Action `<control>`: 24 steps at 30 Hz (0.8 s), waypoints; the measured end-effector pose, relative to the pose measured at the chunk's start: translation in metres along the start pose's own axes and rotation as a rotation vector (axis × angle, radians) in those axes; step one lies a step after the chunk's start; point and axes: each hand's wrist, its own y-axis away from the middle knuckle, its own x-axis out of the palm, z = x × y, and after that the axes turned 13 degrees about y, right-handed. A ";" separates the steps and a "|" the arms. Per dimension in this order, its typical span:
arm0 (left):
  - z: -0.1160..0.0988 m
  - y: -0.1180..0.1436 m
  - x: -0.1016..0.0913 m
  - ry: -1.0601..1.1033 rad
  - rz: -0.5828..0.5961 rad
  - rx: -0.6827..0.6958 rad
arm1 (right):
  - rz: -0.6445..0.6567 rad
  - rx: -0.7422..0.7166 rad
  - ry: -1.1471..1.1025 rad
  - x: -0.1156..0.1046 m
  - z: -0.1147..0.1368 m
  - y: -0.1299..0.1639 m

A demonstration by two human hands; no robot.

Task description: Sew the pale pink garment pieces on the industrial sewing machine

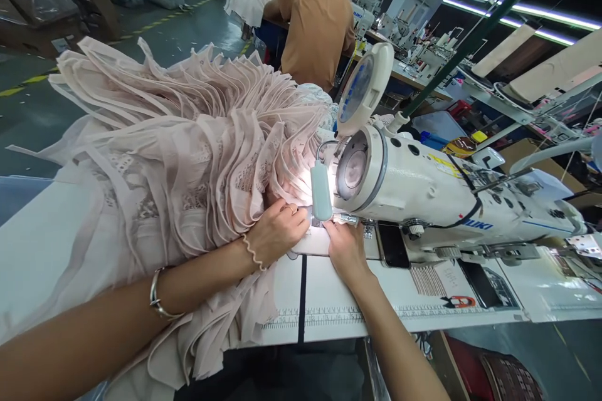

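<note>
A large heap of pale pink garments with lace panels point(197, 169) covers the left of the table, bunched in many layers against the sewing machine point(414, 182). My left hand point(285, 229) is at the heap's right edge, its fingers curled closed on the pale pink fabric beside the needle area. My right hand point(347, 250) rests on the machine bed under the head, fingers drawn together close to the presser foot; what they hold is hidden. A small pale green lamp point(322, 191) hangs over the sewing spot, which is brightly lit, and partly blocks the view.
A dark phone point(394, 244) lies by the machine's base. Orange-handled thread snips point(459, 302) lie farther right, near a printed ruler strip point(329, 315) along the table's front edge. A person in a brown shirt point(317, 25) sits ahead; thread cones point(540, 69) stand upper right.
</note>
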 end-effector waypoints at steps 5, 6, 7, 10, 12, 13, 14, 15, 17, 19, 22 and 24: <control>-0.001 -0.002 -0.003 0.041 -0.053 0.156 | 0.046 0.010 0.055 -0.003 0.007 -0.002; -0.001 -0.002 -0.002 0.052 -0.044 0.182 | 0.068 0.012 0.056 -0.003 0.008 -0.002; -0.001 -0.002 -0.001 0.063 -0.032 0.205 | 0.088 0.014 0.055 -0.004 0.008 -0.002; -0.001 -0.001 0.002 0.101 -0.007 0.248 | 0.118 0.016 0.046 -0.005 0.009 -0.002; -0.001 0.001 0.004 0.123 0.014 0.256 | 0.129 0.021 0.041 -0.006 0.010 -0.002; -0.001 0.001 0.005 0.129 0.022 0.254 | 0.137 0.025 0.040 -0.006 0.010 -0.002; -0.001 0.002 0.005 0.133 0.027 0.250 | 0.147 0.029 0.041 -0.006 0.011 -0.002; -0.001 0.002 0.005 0.135 0.032 0.247 | 0.158 0.033 0.040 -0.007 0.011 -0.002; -0.001 0.001 0.003 0.134 0.036 0.247 | 0.169 0.043 0.029 -0.007 0.012 -0.003; -0.001 0.000 0.002 0.127 0.034 0.247 | 0.167 0.055 0.008 -0.007 0.012 -0.003; -0.002 -0.002 0.000 0.106 0.027 0.249 | 0.166 0.060 -0.008 -0.009 0.012 -0.004; -0.002 -0.002 0.001 0.090 0.027 0.253 | 0.181 0.056 -0.004 -0.011 0.012 -0.005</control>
